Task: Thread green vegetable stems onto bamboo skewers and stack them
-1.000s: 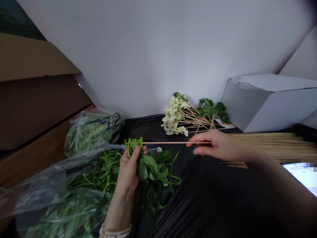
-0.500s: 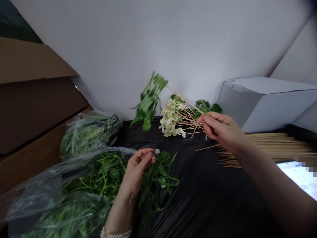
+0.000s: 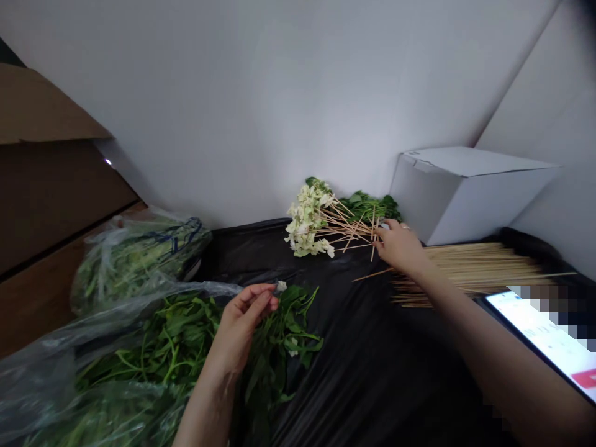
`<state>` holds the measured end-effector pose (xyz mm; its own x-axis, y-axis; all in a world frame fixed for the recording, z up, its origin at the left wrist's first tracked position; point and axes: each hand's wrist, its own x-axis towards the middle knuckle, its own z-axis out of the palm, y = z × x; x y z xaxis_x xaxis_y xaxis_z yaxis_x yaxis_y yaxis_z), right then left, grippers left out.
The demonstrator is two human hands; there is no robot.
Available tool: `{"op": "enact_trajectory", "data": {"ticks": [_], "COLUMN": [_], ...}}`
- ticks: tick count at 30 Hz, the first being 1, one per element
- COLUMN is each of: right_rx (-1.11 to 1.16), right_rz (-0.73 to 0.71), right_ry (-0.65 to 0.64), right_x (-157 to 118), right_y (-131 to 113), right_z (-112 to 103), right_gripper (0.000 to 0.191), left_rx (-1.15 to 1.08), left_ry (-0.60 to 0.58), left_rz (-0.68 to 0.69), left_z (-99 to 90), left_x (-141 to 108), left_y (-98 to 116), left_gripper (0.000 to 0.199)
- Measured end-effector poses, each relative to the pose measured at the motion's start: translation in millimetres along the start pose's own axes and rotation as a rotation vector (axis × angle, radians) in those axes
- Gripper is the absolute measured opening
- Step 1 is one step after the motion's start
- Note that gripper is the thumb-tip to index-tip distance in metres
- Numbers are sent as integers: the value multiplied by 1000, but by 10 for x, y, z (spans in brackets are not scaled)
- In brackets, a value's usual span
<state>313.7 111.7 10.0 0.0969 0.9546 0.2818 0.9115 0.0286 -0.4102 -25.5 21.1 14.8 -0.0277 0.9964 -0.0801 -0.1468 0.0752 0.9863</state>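
My left hand (image 3: 249,316) hovers above loose leafy greens (image 3: 172,335), its thumb and fingers pinched together. A small white scrap (image 3: 282,286) shows right at the fingertips; whether they grip it or it lies just beyond, I cannot tell. At the back, my right hand (image 3: 395,245) has its fingers closed on a thin wooden skewer (image 3: 374,217) among other skewers' bare ends. Beside it, skewers threaded with pale, frilly leaves (image 3: 307,217) lie with their sticks to the right. Behind these rests a bunch of skewered dark green leaves (image 3: 365,203).
Bare skewers (image 3: 475,267) lie in a stack at the right, near a lit phone (image 3: 535,338). A white box (image 3: 465,186) stands behind them. Left are a bag of greens (image 3: 139,254), clear plastic (image 3: 37,360) and a cardboard box (image 3: 51,198). Black sheeting (image 3: 354,347) covers the surface.
My right hand has lowered the skewer of green leaves from mid-air to the pile at the back. My left hand stays pinched over the greens. The view has shifted slightly right.
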Motion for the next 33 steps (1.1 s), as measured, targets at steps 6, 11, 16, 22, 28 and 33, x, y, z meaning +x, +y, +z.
{"op": "enact_trajectory", "data": {"ticks": [6, 11, 16, 22, 28, 33], "right_rx": [-277, -424, -380, 49, 288, 263], "right_rz": [-205, -278, -365, -679, -781, -781], "right_ry": [-396, -531, -555, -413, -186, -190], "right_x": [-109, -182, -171, -351, -564, -587], "right_y": [-151, -186, -236, -656, -905, -917], "right_z": [-206, -56, 26, -206, -393, -387], "right_gripper": [16, 27, 24, 26, 24, 25], "left_rx": [86, 173, 260, 611, 1082, 1213], "left_ry": [-26, -17, -30, -209, -457, -492], "left_rz": [24, 77, 116, 243, 440, 474], "left_z": [-26, -46, -46, 46, 164, 239], "left_x": [18, 16, 13, -17, -80, -92], "left_y": [-43, -65, -77, -176, -345, -417], "left_gripper": [28, 27, 20, 9, 17, 8]}}
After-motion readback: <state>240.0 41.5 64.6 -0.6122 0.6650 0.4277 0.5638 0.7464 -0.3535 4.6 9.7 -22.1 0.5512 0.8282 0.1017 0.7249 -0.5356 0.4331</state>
